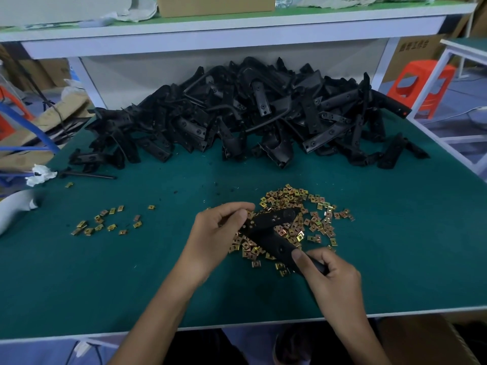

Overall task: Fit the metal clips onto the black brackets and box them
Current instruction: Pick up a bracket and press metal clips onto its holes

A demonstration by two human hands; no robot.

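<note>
I hold one black angled bracket (274, 230) just above a heap of gold metal clips (313, 217) in the middle of the green table. My left hand (218, 233) grips the bracket's bend from the left, its fingers curled round the edge there. My right hand (326, 275) grips the bracket's near end, thumb on top. A second, thinner scatter of clips (105, 222) lies to the left. A large pile of black brackets (250, 117) fills the back of the table.
The green table top (131, 272) ends at a white front edge. A cardboard box (427, 341) shows below at the lower right. A white rag (40, 175) and a thin black rod (87, 175) lie at the left. An orange stool (419, 85) stands beyond the right edge.
</note>
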